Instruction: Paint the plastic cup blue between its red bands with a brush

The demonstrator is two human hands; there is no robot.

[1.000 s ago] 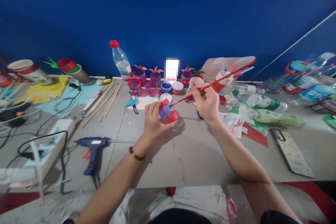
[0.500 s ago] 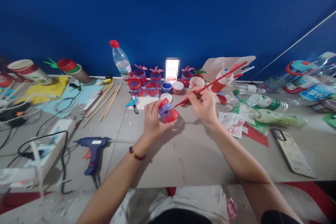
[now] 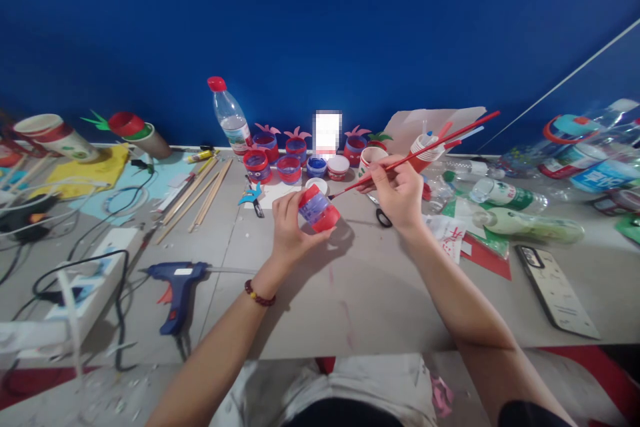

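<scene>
My left hand is closed around a small cup painted red at both ends with a purple-blue band, held tilted above the table. In my right hand a red-handled paintbrush is pinched, its dark tip close to the cup's right side; whether it touches I cannot tell. Just behind stand an open pot of blue paint, a lidded paint pot and a white lid. Several similar red and blue cups stand at the back, some with pink leaf-like tops. A paper cup is behind my right hand.
To the left lie a blue glue gun, wooden sticks and a power strip. A clear bottle stands at the back. Scissors, plastic bottles and a phone are on the right.
My right hand and the paintbrush have moved right, drawing the tip back across the cup to its edge. The cup has turned slightly in my left hand. Scissors now show beside my right hand.
</scene>
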